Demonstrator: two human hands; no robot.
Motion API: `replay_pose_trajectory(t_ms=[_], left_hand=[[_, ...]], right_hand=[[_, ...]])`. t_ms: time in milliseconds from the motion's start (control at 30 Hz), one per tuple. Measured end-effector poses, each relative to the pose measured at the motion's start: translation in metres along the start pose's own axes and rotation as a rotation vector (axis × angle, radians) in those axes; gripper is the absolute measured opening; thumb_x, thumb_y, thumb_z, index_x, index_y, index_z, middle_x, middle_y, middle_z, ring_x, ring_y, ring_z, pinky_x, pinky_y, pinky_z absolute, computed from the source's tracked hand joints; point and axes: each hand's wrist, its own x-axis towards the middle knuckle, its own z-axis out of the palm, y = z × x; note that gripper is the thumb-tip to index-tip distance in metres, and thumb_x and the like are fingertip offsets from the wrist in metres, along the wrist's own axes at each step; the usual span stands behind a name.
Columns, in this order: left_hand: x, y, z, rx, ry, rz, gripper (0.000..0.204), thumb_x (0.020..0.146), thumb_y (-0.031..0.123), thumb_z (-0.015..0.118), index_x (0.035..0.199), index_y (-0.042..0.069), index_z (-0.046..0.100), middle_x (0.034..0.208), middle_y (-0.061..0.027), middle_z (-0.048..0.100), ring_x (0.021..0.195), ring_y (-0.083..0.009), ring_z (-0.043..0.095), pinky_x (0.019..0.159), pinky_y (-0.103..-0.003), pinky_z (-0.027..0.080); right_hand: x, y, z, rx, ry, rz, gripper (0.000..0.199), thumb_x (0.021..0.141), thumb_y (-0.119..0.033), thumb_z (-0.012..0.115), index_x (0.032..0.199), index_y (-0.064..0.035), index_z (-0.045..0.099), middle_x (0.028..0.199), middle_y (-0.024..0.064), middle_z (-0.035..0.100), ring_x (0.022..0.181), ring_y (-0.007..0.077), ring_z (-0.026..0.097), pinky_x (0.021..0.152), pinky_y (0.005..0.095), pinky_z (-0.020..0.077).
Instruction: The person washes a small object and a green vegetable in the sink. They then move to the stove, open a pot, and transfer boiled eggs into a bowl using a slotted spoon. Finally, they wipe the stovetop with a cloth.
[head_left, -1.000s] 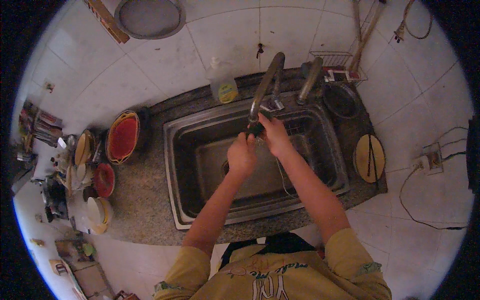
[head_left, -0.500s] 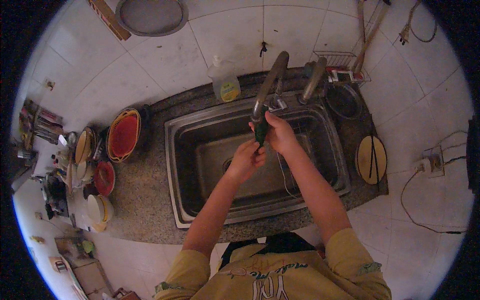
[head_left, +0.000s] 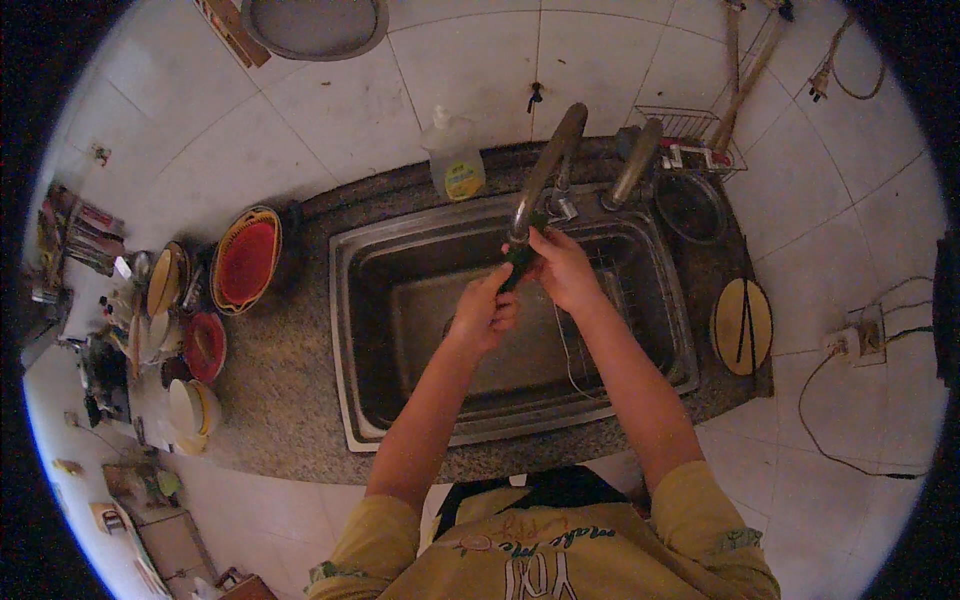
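Note:
Just below the mouth of the curved metal faucet (head_left: 545, 172), my two hands hold a long dark green vegetable (head_left: 514, 271) that looks like a cucumber. My left hand (head_left: 484, 312) pinches its lower end with the fingers curled. Around its upper part, my right hand (head_left: 563, 272) is closed, thumb on top. The vegetable slants up to the right and is mostly hidden by my fingers. Both hands are over the steel sink (head_left: 343, 380), above its basin. Whether water runs from the faucet, I cannot tell.
A soap bottle (head_left: 455, 160) stands behind the sink. Left on the granite counter (head_left: 270, 390) are a red basket (head_left: 247, 262), a red bowl (head_left: 206, 347) and white bowls (head_left: 188, 408). Right are a second pipe (head_left: 634, 165), a dark pan (head_left: 690, 208) and a round wooden board (head_left: 741, 327).
The vegetable leans more to the side and shows less between my fingers. My left hand has shifted slightly left. The whole view has moved a little.

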Motion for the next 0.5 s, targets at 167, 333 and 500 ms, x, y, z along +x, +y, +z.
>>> replay_pose_trajectory(t_ms=[167,333,500], left_hand=[[-0.001,-0.004,-0.003,0.144,-0.013,0.103,0.015,0.083,0.022,0.048,0.079,0.009,0.041,0.055,0.0018,0.037,0.040,-0.0054,0.029,0.033,-0.019,0.020],[-0.006,-0.007,-0.001,0.102,-0.065,0.123,0.011,0.084,0.021,0.047,0.080,0.012,0.043,0.057,0.0006,0.042,0.041,-0.0073,0.033,0.034,-0.019,0.024],[-0.004,-0.002,-0.001,0.221,-0.037,0.055,0.015,0.083,0.026,0.047,0.079,0.012,0.043,0.056,0.0003,0.043,0.039,-0.0073,0.034,0.032,-0.019,0.023]], right_hand=[[-0.003,-0.003,0.005,-0.008,0.026,0.018,0.023,0.082,-0.021,0.053,0.098,-0.0054,0.050,0.090,0.0089,0.058,0.083,0.0205,0.058,0.061,0.0305,0.0455],[-0.004,-0.003,0.008,0.014,0.051,-0.012,0.023,0.081,-0.019,0.053,0.098,-0.0045,0.049,0.090,0.0095,0.057,0.083,0.0210,0.058,0.064,0.0323,0.0468],[-0.008,0.001,0.005,-0.246,0.113,-0.048,0.021,0.081,-0.015,0.052,0.098,-0.0019,0.049,0.089,0.0096,0.057,0.083,0.0203,0.058,0.063,0.0301,0.0476]])
